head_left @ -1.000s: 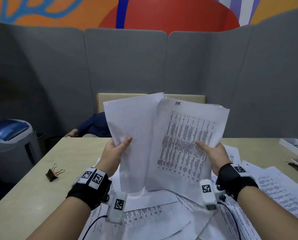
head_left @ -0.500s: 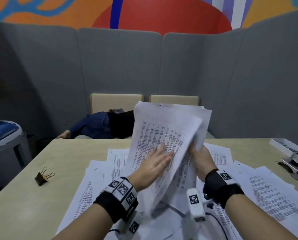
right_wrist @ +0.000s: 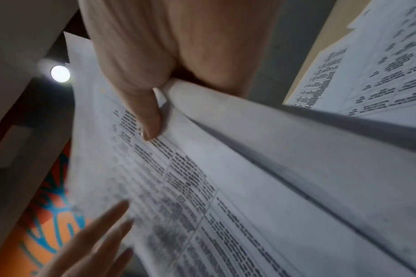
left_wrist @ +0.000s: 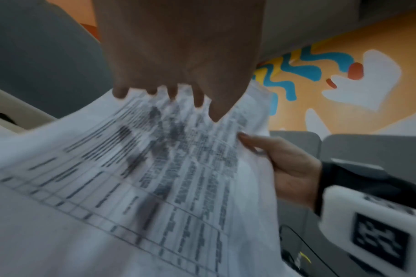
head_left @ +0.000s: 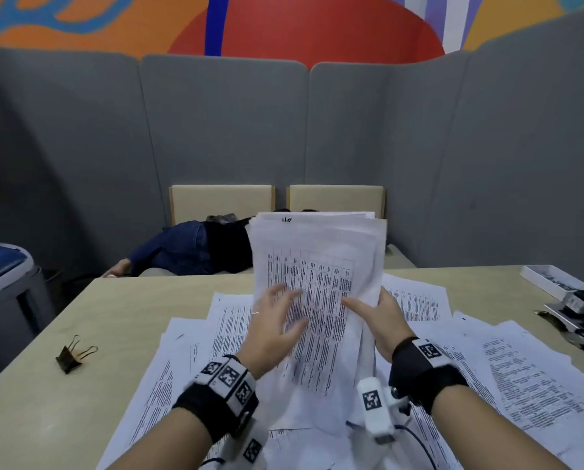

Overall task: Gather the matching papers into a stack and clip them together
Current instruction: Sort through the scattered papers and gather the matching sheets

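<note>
1. The right hand (head_left: 382,320) grasps a stack of papers (head_left: 321,262) upright above the table (head_left: 80,320), thumb on the front sheet.
2. The left hand (head_left: 273,330) lies flat against the stack's front, fingers spread and straight, gripping nothing.
3. Loose sheets (head_left: 521,368) lie on the table under the stack.
4. A binder clip (head_left: 73,354) sits on the table, well left of the stack.

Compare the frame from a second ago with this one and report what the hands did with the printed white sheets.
The two fanned bundles have been merged into one upright stack of printed white sheets. The left hand let go of its bundle and now lies flat, fingers spread, on the stack's front. The right hand still pinches the stack's right edge. The black binder clip still lies on the beige table.
</note>
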`<state>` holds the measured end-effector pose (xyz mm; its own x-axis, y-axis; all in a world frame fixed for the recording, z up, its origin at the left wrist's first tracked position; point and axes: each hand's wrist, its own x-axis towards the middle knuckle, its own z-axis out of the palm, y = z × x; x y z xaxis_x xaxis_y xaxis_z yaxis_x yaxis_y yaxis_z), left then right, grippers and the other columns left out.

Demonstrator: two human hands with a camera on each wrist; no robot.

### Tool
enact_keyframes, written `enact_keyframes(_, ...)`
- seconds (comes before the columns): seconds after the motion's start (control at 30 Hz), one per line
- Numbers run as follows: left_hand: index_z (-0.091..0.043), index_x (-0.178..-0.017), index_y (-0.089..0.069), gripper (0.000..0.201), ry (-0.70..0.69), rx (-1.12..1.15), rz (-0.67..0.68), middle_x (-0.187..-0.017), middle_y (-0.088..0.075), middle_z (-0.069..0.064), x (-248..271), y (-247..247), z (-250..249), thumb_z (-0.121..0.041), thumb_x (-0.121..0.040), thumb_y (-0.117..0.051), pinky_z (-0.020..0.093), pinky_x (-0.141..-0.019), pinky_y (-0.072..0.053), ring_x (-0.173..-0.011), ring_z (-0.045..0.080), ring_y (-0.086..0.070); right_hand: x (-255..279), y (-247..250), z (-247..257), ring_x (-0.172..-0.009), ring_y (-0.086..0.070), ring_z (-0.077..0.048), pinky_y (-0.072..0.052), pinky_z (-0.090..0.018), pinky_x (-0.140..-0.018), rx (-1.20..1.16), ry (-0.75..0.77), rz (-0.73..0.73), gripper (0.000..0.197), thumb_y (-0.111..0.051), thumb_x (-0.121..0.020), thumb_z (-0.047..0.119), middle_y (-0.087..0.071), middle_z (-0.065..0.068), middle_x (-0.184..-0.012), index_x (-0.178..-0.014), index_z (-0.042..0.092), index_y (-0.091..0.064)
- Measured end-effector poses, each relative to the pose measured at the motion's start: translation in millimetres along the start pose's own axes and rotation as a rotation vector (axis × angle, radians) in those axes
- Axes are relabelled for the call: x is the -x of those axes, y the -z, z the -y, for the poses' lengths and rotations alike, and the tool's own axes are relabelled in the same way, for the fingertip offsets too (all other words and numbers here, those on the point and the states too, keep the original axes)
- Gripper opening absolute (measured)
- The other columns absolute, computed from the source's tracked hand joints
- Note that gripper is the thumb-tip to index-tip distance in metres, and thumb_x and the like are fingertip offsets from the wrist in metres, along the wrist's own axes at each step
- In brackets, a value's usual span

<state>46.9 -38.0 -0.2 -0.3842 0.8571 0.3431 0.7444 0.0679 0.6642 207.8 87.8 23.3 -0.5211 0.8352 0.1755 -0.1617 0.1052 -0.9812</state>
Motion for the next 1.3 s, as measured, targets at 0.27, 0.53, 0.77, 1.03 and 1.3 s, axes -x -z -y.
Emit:
enact_keyframes(0.27,-0.025,-0.135,-0.036,0.055,0.059,0.617,-0.265,-0.116,-0.057,-0.018,-23.5,65.0,-14.8,-0.029,-0.087,-0.063,0.031,-0.097,-0.049,-0.109,0.003,-0.060,-5.4,5.0,40.7,-0.094,-0.071,-0.020,-0.056,-0.029,-0.078,-0.129,0.039,0.029,0.038,-0.071,-0.078,-0.001,-0.073,-0.010,-0.105,-0.114,0.003,-0.062)
enact_keyframes(0.53,-0.041,-0.122,-0.042,0.026,-0.099,0.661,-0.423,-0.124,-0.055,-0.001,-25.6,66.2,-21.1,-0.035,-0.098,-0.048,0.040,-0.101,-0.046,-0.117,0.016,-0.056,-8.4,0.9,53.4,-0.101,-0.069,-0.015,-0.053,-0.028,-0.086,0.032,0.080,0.176,0.033,-0.071,-0.082,0.009,-0.073,0.000,-0.108,-0.115,0.013,-0.064)
enact_keyframes(0.77,-0.022,-0.134,-0.041,0.044,0.041,0.536,-0.247,-0.123,-0.061,-0.004,-10.5,49.9,3.6,-0.006,-0.094,-0.054,0.043,-0.100,-0.049,-0.112,0.010,-0.060,-7.8,1.3,31.5,-0.106,-0.066,-0.024,-0.051,-0.044,-0.096,-0.144,0.041,-0.017,0.030,-0.062,-0.090,0.012,-0.070,-0.008,-0.114,-0.119,0.013,-0.059)
enact_keyframes(1.03,-0.022,-0.138,-0.030,0.047,-0.048,0.583,-0.348,-0.125,-0.054,-0.008,-10.1,43.8,-14.7,-0.011,-0.097,-0.050,0.015,-0.090,-0.048,-0.112,-0.001,-0.055,-11.8,-12.7,46.7,-0.101,-0.066,-0.015,-0.052,-0.033,-0.087,-0.067,0.163,-0.041,0.048,-0.070,-0.081,0.033,-0.067,-0.001,-0.112,-0.120,0.019,-0.046)
enact_keyframes(1.3,-0.030,-0.139,-0.036,0.046,-0.015,0.609,-0.218,-0.132,-0.055,-0.008,-2.6,40.5,-6.9,-0.039,-0.095,-0.048,0.032,-0.104,-0.043,-0.123,0.005,-0.052,-9.6,-6.6,21.9,-0.101,-0.068,-0.028,-0.054,-0.041,-0.087,-0.120,0.041,-0.099,0.047,-0.070,-0.081,0.036,-0.070,-0.011,-0.111,-0.118,0.014,-0.053)
